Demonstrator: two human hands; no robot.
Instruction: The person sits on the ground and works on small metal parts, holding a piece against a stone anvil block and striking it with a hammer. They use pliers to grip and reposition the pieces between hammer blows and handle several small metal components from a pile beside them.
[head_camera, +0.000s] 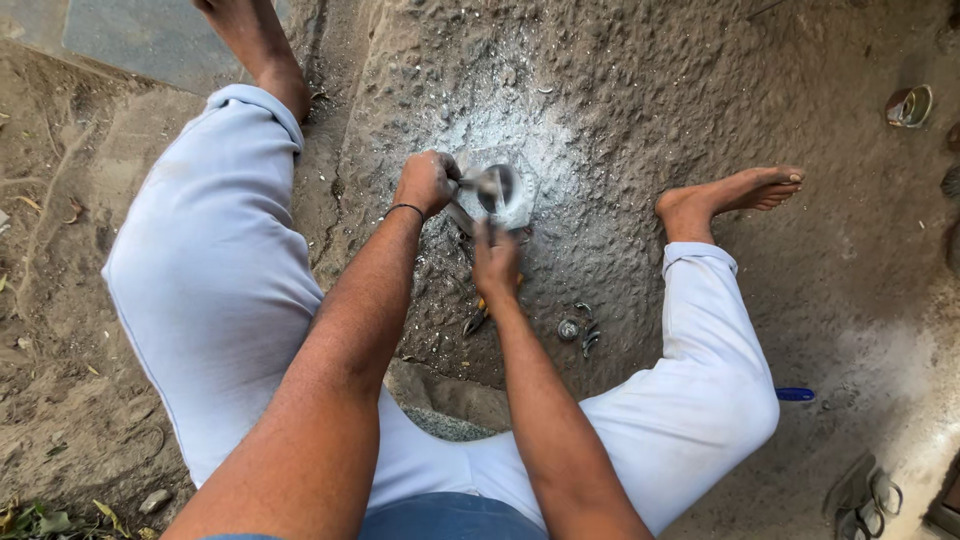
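Metal piece held on the pale, dusty patch of ground between the person's feet.

Working the piece looks like the step in hand: the left hand is fisted tight around a thin metal tool, the right hand closed on another tool (blurred, kind unclear) at the piece. Next calls for steady bracing. Small metal bits lie nearby.

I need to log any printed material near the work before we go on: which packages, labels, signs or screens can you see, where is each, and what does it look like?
None in view: no package, label, sign or screen.
Only bare stone ground, the left hand and right hand at a round metal piece, small metal bits, and a blue object by the right knee.
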